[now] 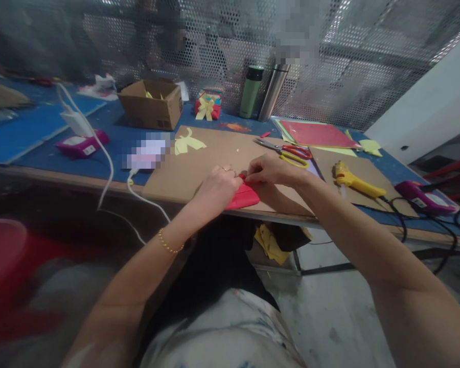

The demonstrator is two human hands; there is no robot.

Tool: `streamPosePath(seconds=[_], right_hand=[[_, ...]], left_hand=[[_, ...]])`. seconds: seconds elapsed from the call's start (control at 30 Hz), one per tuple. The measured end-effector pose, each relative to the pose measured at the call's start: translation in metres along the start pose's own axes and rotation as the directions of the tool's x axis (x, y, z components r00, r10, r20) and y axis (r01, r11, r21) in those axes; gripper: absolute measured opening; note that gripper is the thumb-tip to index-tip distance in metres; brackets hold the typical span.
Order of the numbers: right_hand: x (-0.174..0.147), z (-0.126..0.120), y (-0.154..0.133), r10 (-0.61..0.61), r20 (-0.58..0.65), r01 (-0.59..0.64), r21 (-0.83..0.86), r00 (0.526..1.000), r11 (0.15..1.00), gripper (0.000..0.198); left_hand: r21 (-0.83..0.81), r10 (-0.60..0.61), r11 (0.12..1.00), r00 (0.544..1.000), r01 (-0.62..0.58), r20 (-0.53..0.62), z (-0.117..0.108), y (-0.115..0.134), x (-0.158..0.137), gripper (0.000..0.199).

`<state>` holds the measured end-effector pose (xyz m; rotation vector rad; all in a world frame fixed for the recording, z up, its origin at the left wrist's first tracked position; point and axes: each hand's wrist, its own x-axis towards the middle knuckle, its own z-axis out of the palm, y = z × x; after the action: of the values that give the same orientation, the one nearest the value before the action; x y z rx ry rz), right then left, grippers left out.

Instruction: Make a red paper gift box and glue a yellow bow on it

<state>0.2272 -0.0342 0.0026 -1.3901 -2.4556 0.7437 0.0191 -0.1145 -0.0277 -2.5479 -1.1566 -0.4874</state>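
Near the front edge of the cardboard sheet lies a folded piece of red paper. My left hand is closed on its left side, with the fingers bent over the paper. Across from it, my right hand pinches the paper's upper edge between thumb and fingers. The fingertips of both hands are close together, and part of the paper is hidden under them. Just beyond my right hand are scissors with red and yellow handles. A yellow paper bow piece rests at the sheet's far left.
A cardboard box, a small red gift box, a green bottle and a steel flask stand at the back. To the right are red paper sheets and a yellow glue gun. A white cable hangs over the left edge.
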Motion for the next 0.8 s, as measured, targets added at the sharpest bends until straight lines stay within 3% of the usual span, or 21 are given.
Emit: streamPosePath(seconds=[0.57,0.8], right_hand=[[0.0,-0.009,-0.018,0.04,0.093,-0.03,-0.107,0.995,0.994,0.015],[-0.001,-0.009,-0.017,0.039,0.093,-0.028,-0.114,0.995,0.993,0.011]], left_hand=[[-0.061,-0.025,0.998,0.999,0.022,-0.04,0.014,-0.005,0.003,0.027],[-0.035,-0.045,0.998,0.996,0.047,0.075,0.01,-0.002,0.006,0.026]])
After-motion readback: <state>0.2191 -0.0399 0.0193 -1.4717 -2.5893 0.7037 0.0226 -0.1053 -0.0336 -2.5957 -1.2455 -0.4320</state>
